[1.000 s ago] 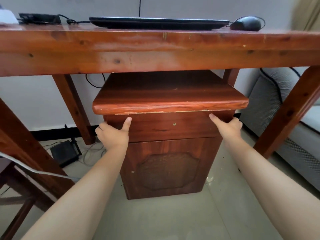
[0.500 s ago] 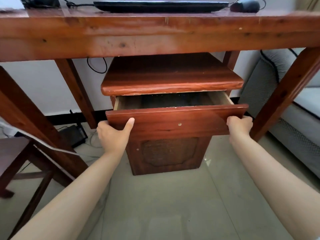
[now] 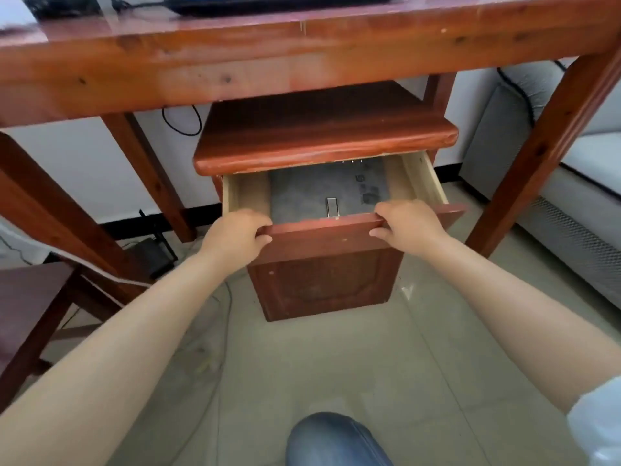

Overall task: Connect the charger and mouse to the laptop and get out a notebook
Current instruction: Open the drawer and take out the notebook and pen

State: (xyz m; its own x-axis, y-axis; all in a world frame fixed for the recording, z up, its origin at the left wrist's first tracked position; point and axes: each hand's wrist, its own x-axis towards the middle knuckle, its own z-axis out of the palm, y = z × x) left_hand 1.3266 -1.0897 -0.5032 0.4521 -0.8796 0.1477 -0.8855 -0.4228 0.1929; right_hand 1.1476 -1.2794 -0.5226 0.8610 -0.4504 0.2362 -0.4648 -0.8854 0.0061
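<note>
A small wooden cabinet [image 3: 322,284] stands under the desk [image 3: 235,62]. Its drawer [image 3: 322,235] is pulled well out. Inside lies a grey notebook [image 3: 322,186] with a metal clasp near its front edge; its rear part is hidden under the cabinet top. My left hand [image 3: 235,235] grips the drawer front's top edge at the left, fingers curled over it. My right hand [image 3: 405,227] grips the same edge at the right. The closed black laptop [image 3: 268,3] lies on the desk with a cable running from its left side to the charger [image 3: 60,5].
A grey sofa [image 3: 571,183] stands at the right beside the desk leg [image 3: 537,153]. A dark wooden stool [image 3: 30,307] sits at the left. A black router [image 3: 154,257] and cables lie on the tiled floor behind the left leg. My knee [image 3: 336,442] shows at the bottom.
The drawer went from shut to pulled far out, showing the notebook. Both hands shifted from the drawer's sides to its top edge. The view tilted down.
</note>
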